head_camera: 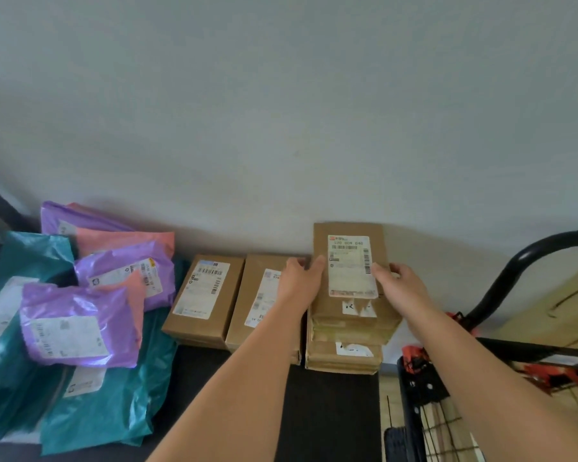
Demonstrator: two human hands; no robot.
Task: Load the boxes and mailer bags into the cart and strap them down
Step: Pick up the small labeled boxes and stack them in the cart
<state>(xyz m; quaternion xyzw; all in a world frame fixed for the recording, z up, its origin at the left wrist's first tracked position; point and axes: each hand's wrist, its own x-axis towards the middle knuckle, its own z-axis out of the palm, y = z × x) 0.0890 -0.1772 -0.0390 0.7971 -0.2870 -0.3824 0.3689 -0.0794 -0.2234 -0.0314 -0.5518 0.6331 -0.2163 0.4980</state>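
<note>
Mailer bags [80,295] – purple, pink and teal, heaped loosely at the left end of the dark bench [331,411] against the wall, none yet loaded. Two flat brown boxes [204,295], labels up, lie side by side just right of the heap, touching each other. Left hand [299,278]: fingers curled over the left edge of the top box [349,271], gripping it. Top box: labelled, uppermost on a stack of boxes [344,355] at the bench's right end, close to the wall. Right hand [401,283]: clasps the same box on its right edge. Cart [414,395]: black wire frame just right of the stack, curved black handle [514,261] above, orange straps [414,356] hanging loose at its near corner. Step in hand, by judgement – loading boxes, the top one being taken first. Next move likely calls for a level two-handed lift clear of the stack, a carry rightward over the cart's rim, and a flat placement clear of the straps.
</note>
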